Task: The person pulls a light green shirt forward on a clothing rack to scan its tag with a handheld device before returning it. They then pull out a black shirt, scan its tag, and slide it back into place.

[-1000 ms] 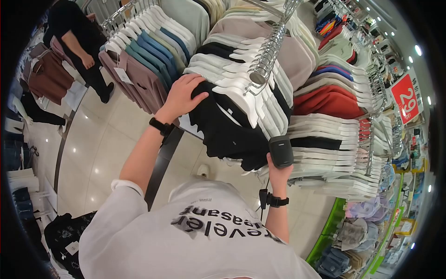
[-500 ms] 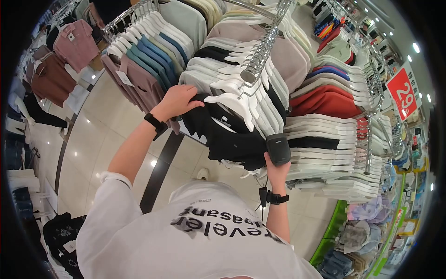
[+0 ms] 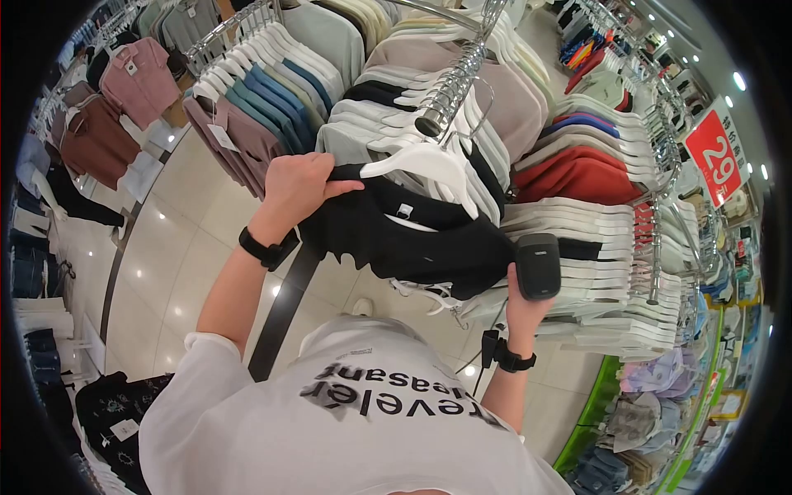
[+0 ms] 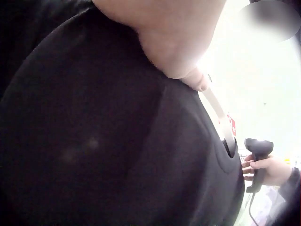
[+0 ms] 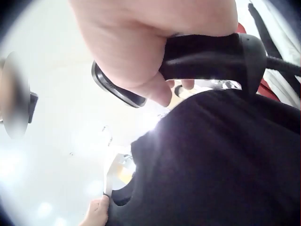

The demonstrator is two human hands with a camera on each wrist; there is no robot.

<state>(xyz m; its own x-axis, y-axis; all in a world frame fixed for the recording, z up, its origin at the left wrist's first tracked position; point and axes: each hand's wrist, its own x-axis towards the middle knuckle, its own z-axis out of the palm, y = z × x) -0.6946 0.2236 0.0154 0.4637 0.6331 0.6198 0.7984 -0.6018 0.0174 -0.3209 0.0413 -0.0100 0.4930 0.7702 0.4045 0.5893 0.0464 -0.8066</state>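
A black shirt (image 3: 412,247) hangs on a white hanger (image 3: 425,165) at the front end of the middle rail, its neckline and small white neck label showing. My left hand (image 3: 297,191) grips its left shoulder at the hanger's end, thumb laid along the top. In my right hand (image 3: 528,312) is a black corded barcode scanner (image 3: 538,266), held upright beside the shirt's right shoulder. The right wrist view shows my fingers wrapped round the scanner's handle (image 5: 207,56), with the black cloth close below it. Black cloth fills most of the left wrist view.
Behind the black shirt, a metal rail (image 3: 454,91) carries white, grey and black tops on white hangers. Mauve and blue shirts (image 3: 272,103) hang to the left, red tops (image 3: 577,173) to the right. A red price sign (image 3: 714,157) stands at far right. Tiled floor (image 3: 190,247) shows at left.
My left hand has moved a little left and toward me, drawing the black shirt and hanger out from the others. My right hand has shifted right with the scanner. A person at far left has left view.
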